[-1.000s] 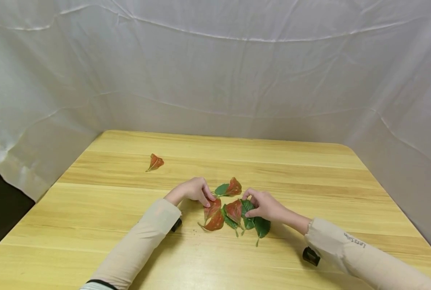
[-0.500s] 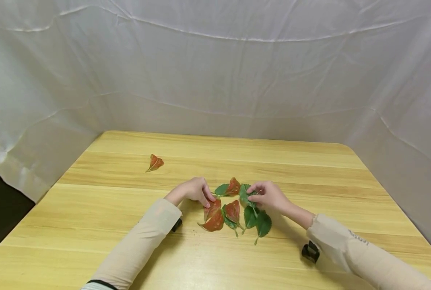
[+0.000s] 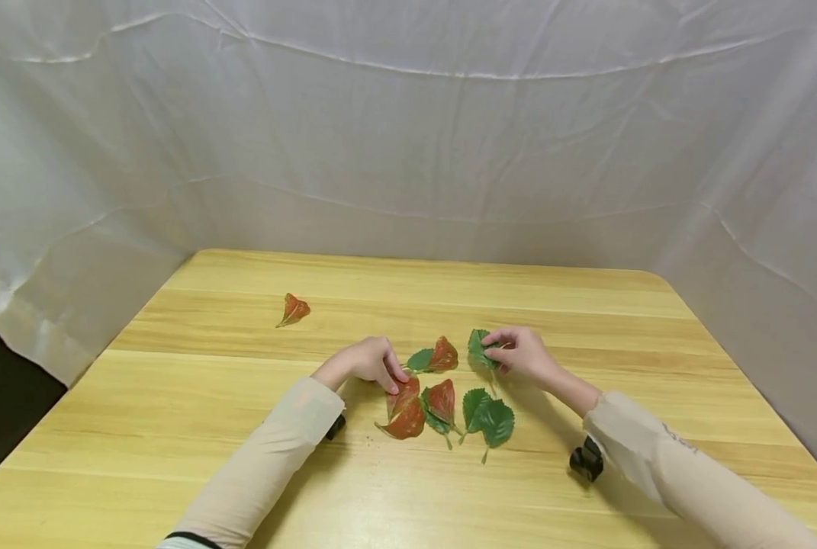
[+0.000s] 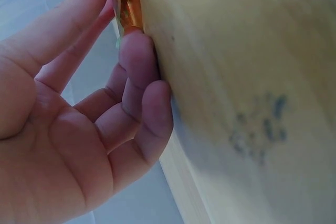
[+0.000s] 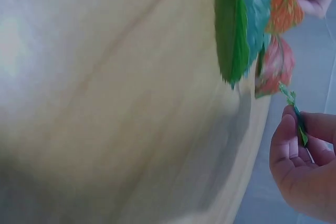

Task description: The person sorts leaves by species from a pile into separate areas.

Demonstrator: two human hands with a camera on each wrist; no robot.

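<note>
- Leaves [image 3: 496,424] dot a wooden table [image 3: 408,496] amid pale sheeting [image 3: 408,152].
- Right hand [image 3: 526,356] pinches a green leaf [image 3: 477,348], now farther back.
- Left hand [image 3: 370,357] touches a red leaf [image 3: 406,394], grip unclear.

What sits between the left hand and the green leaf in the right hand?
In the head view, a green leaf and, next to it, a red leaf lie on the table between them.

Free tabletop [image 3: 435,492], leaves [image 3: 440,398] beyond
</note>
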